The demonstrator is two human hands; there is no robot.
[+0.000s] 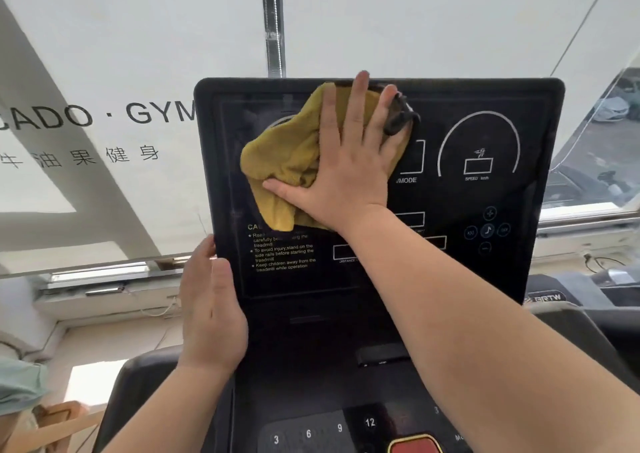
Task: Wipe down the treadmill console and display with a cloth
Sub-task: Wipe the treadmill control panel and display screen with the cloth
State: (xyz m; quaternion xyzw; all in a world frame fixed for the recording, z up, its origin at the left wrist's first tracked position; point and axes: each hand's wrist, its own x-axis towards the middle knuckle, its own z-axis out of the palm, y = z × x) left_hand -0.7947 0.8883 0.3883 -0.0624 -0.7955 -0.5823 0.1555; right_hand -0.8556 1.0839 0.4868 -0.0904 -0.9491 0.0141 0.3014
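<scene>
A black treadmill display panel (485, 203) stands upright in front of me, with white dial outlines, a MODE label and a caution text. My right hand (349, 172) lies flat on a mustard-yellow cloth (287, 161), pressing it against the upper left part of the display. The cloth hides the left dial. My left hand (211, 310) grips the display's left edge low down, thumb on the front face. Below the display, the console (311, 432) shows number keys 3, 6, 9, 12 and a red button (415, 447).
Behind the display hangs a white window blind (104, 54) printed with "GYM" lettering. A metal window post (273, 19) rises above the panel. A window sill (581, 224) runs to the right, with another treadmill part (550, 296) labelled in grey beside the display.
</scene>
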